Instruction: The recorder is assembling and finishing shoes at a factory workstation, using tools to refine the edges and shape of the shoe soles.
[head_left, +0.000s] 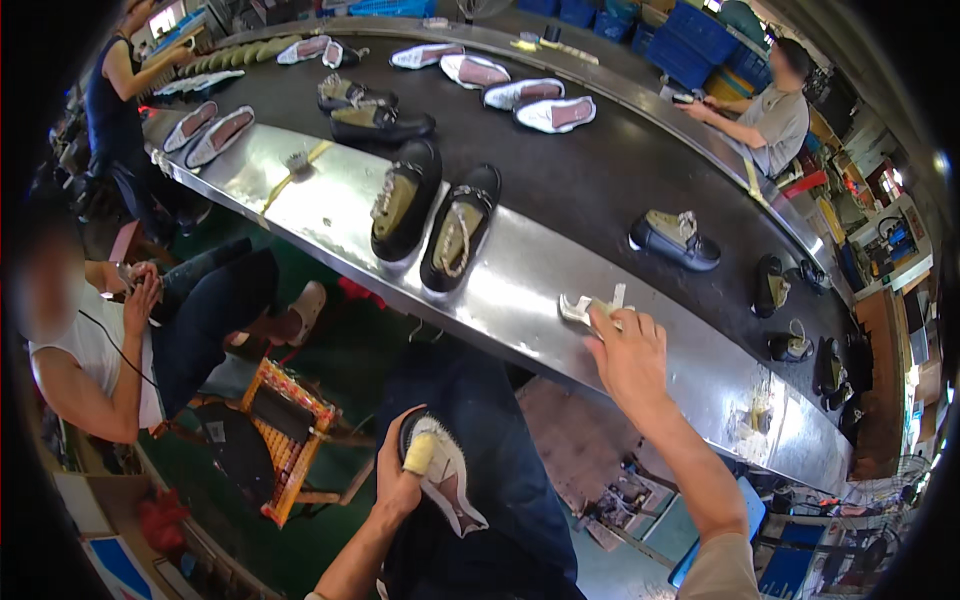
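Note:
My left hand [397,482] is closed round a shoe [453,487] above my lap. Its pale, stitched underside faces up, with a dark rim at the toe. A yellowish cover sits on my thumb, which presses on the shoe. Over the metal ledge, my right hand [635,355] reaches out with bent fingers on a small whitish thing [574,308]; its kind is not clear. Left of that hand, two black shoes with olive tongues and light laces, one [405,205] beside the other [461,232], stand on the ledge.
A dark conveyor belt [560,200] runs behind the ledge, carrying black shoes [676,240] and white uppers [557,114]. One person sits at the left [95,350], another stands behind [115,110], a third works across the belt [780,115]. A woven chair [290,430] stands left.

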